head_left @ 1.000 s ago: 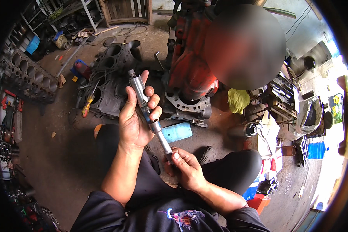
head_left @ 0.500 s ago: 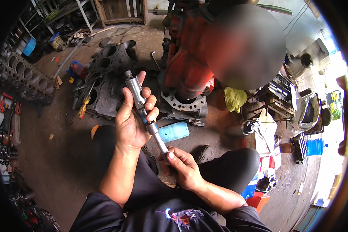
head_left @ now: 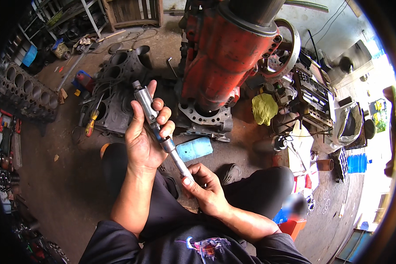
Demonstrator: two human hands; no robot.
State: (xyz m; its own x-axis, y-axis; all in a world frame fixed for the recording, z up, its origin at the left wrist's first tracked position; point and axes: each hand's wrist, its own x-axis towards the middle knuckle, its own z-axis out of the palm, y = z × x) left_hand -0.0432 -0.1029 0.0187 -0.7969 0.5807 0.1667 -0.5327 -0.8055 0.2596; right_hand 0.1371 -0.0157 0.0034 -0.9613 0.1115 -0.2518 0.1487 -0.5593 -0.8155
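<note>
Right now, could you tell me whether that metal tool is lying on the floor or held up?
Held up. The left hand grips the metal tool at its thick upper end, the right hand its thin lower end.

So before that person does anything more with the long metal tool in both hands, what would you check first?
1. Left hand wrapped around the thick upper barrel of the metal tool: ok.
2. Right hand pinching the thin lower shaft end: ok.
3. Tool held above the lap, apart from the red engine block: ok.
4. Joint between barrel and shaft tight: cannot tell.
5. Floor underneath free of clutter: not ok; a blue rag and a yellow-handled screwdriver lie nearby.
</note>
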